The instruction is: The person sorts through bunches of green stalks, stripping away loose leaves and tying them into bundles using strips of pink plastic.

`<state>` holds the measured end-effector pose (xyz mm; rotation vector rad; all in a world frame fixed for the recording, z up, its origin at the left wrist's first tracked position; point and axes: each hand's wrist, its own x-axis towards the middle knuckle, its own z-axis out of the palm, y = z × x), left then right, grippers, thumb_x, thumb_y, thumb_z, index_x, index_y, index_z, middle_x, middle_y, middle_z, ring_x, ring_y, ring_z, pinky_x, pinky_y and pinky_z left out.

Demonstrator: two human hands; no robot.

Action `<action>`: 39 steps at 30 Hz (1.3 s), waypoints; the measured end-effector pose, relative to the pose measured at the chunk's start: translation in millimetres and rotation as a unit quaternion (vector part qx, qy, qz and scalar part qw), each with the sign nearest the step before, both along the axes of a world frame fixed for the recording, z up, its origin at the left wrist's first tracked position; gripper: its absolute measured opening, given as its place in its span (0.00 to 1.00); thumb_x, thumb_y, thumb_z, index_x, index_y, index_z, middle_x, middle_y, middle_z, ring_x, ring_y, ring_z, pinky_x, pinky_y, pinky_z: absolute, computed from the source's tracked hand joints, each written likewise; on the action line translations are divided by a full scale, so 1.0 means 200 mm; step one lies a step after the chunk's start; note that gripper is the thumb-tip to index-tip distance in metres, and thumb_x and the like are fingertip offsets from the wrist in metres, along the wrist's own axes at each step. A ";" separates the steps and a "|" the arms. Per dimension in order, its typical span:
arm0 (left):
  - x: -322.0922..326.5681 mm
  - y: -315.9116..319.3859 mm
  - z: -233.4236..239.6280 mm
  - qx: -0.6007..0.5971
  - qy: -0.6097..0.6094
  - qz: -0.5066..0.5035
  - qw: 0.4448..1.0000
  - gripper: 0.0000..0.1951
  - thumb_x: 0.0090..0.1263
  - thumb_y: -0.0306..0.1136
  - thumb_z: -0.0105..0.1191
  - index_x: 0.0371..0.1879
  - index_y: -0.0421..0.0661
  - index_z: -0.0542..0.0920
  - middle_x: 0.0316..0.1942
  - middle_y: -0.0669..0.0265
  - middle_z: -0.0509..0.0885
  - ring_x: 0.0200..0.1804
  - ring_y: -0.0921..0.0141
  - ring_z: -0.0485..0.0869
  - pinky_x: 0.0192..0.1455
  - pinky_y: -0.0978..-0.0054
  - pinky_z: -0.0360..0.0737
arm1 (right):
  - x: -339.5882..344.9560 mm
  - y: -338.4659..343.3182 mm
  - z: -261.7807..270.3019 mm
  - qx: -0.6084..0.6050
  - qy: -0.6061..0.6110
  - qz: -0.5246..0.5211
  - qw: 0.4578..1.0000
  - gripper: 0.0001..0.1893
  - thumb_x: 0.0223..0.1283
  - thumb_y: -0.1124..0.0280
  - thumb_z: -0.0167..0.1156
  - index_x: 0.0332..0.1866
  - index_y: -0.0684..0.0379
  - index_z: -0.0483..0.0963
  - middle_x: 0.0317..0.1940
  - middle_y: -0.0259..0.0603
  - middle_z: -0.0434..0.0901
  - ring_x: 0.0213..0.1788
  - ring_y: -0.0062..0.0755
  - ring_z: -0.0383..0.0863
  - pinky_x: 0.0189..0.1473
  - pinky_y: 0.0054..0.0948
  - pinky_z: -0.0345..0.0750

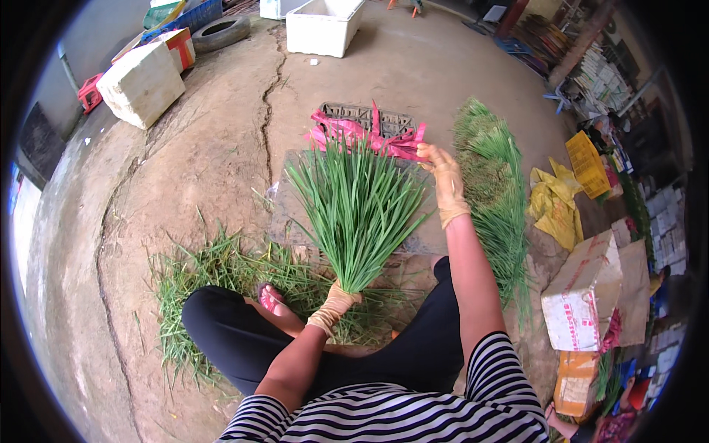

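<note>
My left hand, in a thin tan glove, grips a fanned bunch of long green chive-like leaves near its base. The leaf tips spread away from me over a low, worn board. My gloved right hand is raised at the bunch's far right side. Its fingertips are beside the ends of some pink plastic strips; whether they pinch anything I cannot tell. Those strips lie across a dark plastic crate beyond the board.
Loose leaf trimmings cover the ground around my left foot. A long pile of similar leaves lies to my right, near a yellow plastic bag and a cardboard box. White foam boxes and a tyre stand farther off.
</note>
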<state>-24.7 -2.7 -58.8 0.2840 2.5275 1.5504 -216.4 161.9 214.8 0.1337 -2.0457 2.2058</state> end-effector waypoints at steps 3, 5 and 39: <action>-0.03 0.04 0.05 -0.108 -0.018 -0.052 0.993 0.18 0.40 0.29 0.57 0.36 0.47 0.79 0.35 0.67 0.82 0.41 0.66 0.78 0.47 0.74 0.72 | -0.10 0.11 -0.17 0.270 0.047 0.013 0.962 0.13 0.53 0.59 0.59 0.34 0.59 0.78 0.43 0.37 0.78 0.50 0.29 0.72 0.54 0.26 0.66; -0.03 0.03 -0.02 -0.087 0.061 -0.037 0.994 0.18 0.40 0.29 0.57 0.35 0.47 0.78 0.34 0.68 0.82 0.40 0.66 0.78 0.47 0.74 0.72 | -0.14 0.08 -0.24 0.462 0.065 -0.045 0.884 0.16 0.46 0.56 0.63 0.33 0.58 0.79 0.42 0.40 0.78 0.50 0.33 0.73 0.54 0.28 0.66; -0.05 0.00 0.18 -0.163 0.046 -0.067 0.983 0.12 0.48 0.39 0.55 0.30 0.47 0.79 0.30 0.64 0.82 0.35 0.63 0.80 0.39 0.68 0.76 | 0.01 0.18 -0.32 0.227 -0.178 0.055 0.956 0.10 0.54 0.62 0.60 0.35 0.58 0.76 0.29 0.29 0.76 0.24 0.16 0.75 0.23 0.19 0.68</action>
